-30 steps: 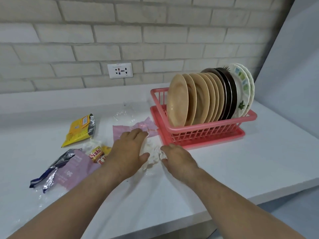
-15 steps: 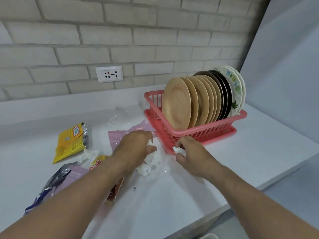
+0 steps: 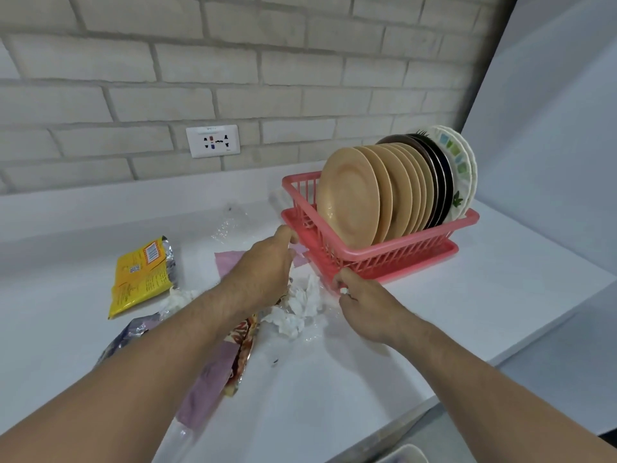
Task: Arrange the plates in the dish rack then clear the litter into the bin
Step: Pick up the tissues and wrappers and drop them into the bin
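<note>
A pink dish rack [image 3: 400, 252] stands on the white counter with several tan plates [image 3: 350, 202], dark plates [image 3: 442, 177] and white patterned plates [image 3: 463, 168] upright in it. My left hand [image 3: 263, 272] has its fingers curled on the rack's left rim. My right hand [image 3: 362, 304] is at the rack's near corner and pinches a small white tissue scrap [image 3: 344, 291]. Crumpled white tissue [image 3: 300, 307] lies on the counter between my hands. Litter lies to the left: a yellow packet [image 3: 143, 275], a pink wrapper [image 3: 228, 262], a silver wrapper [image 3: 133, 332], a purple wrapper [image 3: 207, 389].
A brick wall with a socket [image 3: 213, 141] runs behind the counter. Clear plastic film [image 3: 230, 225] lies near the back. A red patterned wrapper [image 3: 246, 332] sits under my left forearm. The counter's front edge [image 3: 500, 359] runs diagonally at the right. No bin is in view.
My left hand let go of the crumpled tissue and moved up to the rack's left rim. My right hand, still pinching the scrap, shifted to the rack's near corner. The camera moved closer.
</note>
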{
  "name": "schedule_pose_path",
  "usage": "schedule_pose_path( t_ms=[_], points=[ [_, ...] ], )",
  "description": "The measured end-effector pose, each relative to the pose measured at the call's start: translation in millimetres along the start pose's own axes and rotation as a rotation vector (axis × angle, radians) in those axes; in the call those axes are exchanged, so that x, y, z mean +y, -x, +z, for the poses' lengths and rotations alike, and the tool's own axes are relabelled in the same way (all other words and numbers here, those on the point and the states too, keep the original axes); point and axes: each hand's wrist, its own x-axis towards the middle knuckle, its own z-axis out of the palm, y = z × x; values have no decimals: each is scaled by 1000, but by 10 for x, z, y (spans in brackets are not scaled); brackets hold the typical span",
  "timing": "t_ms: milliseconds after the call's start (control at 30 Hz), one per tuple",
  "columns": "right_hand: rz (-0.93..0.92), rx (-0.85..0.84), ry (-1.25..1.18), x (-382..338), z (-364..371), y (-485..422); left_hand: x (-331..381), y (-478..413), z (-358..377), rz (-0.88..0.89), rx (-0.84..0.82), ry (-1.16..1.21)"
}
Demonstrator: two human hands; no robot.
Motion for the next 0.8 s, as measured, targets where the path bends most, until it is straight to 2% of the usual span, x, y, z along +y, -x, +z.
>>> schedule_pose_path(
  t_ms=[100,200,367,533,667,800],
  points=[
    [-1,-6,136,-88,88,-101,-74,32,-52,5,6,-78],
    [6,-30,303,-190,198,-191,-177,64,-120,-58,36,-48],
    [68,-76,374,-175,308,-289,-230,141,-145,-80,96,-119],
    [27,-72,292,-96,294,-317,-215,213,-39,-120,-57,-115],
    [8,-24,168,-77,157,-325,-78,216,84,-83,-151,-248],
    [-21,-10,132,-34,-6,-290,37,215,331,-178,-272,-363]
  ],
)
